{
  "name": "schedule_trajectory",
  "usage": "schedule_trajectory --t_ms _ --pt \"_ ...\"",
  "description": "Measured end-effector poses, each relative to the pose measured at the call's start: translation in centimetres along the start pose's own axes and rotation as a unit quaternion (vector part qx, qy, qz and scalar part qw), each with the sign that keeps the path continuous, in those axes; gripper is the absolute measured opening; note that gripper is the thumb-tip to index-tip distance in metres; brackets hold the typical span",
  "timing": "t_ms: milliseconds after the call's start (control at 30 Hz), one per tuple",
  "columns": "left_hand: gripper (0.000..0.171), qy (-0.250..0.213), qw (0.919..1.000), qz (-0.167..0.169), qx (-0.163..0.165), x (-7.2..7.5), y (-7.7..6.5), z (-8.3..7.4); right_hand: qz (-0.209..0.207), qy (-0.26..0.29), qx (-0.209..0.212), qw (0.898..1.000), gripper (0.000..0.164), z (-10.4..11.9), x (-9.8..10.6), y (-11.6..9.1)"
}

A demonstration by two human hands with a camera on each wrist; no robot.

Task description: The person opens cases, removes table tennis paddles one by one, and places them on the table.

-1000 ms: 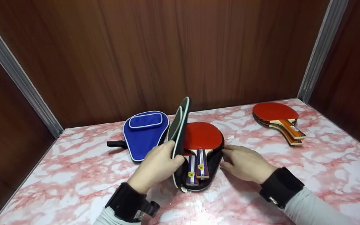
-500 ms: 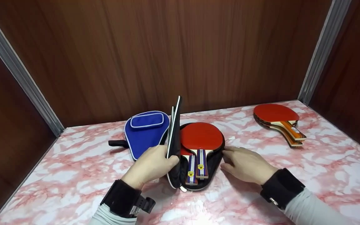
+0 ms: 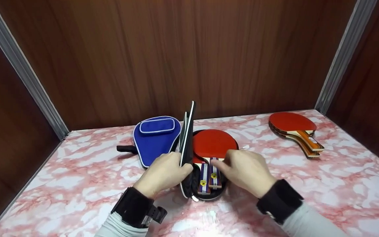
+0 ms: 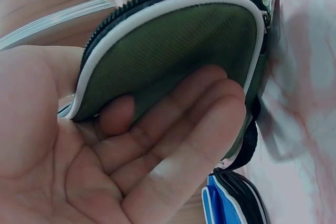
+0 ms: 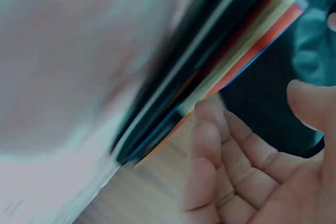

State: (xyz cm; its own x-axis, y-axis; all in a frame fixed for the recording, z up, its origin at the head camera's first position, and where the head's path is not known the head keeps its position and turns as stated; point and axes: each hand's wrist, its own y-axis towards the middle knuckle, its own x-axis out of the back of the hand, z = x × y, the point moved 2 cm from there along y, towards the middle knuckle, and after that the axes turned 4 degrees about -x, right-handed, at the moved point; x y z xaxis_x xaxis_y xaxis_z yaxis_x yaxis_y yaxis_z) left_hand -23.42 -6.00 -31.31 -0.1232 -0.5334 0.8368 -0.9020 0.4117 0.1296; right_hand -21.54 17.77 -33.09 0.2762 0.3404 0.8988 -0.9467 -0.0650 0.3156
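Observation:
My left hand [image 3: 164,171] grips the raised flap of a dark green table tennis paddle case [image 4: 173,45] with white piping, thumb on the inner side and fingers on the outer. The flap stands nearly upright. Inside the case's black lower half lie two overlapping paddles; the upper one shows a red rubber face [image 3: 214,143], and both have striped purple-and-white handles [image 3: 204,179]. My right hand [image 3: 248,168] is over the upper paddle's handle, partly covering it. In the right wrist view its fingertips [image 5: 206,140] are right at the paddle's edge, with the thumb held apart.
A blue paddle case [image 3: 155,144] with a front pocket and black strap [image 3: 126,149] lies left of the green one. Two stacked red paddles [image 3: 291,122] with orange-striped handles lie at the back right. Wood-look panels [image 3: 189,59] enclose the marbled table [image 3: 324,191].
My right hand has left the case's right edge and moved left over the upper paddle's handle. The flap swung left toward upright and stays in my left hand.

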Motion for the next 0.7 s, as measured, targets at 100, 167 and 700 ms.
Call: schedule_trajectory --t_ms 100,167,700 --pt "0.024 0.001 1.0000 0.001 -0.003 -0.1 0.0 -0.1 0.024 -0.015 -0.019 0.999 0.061 1.0 -0.6 0.3" --pt "0.024 0.001 1.0000 -0.002 -0.005 -0.1 0.0 -0.1 0.032 -0.028 -0.025 0.999 0.065 1.5 -1.1 0.4" --pt "0.025 0.014 0.9997 -0.010 -0.016 -0.3 0.0 -0.4 0.064 -0.081 -0.038 0.994 0.057 2.0 -2.6 0.8"
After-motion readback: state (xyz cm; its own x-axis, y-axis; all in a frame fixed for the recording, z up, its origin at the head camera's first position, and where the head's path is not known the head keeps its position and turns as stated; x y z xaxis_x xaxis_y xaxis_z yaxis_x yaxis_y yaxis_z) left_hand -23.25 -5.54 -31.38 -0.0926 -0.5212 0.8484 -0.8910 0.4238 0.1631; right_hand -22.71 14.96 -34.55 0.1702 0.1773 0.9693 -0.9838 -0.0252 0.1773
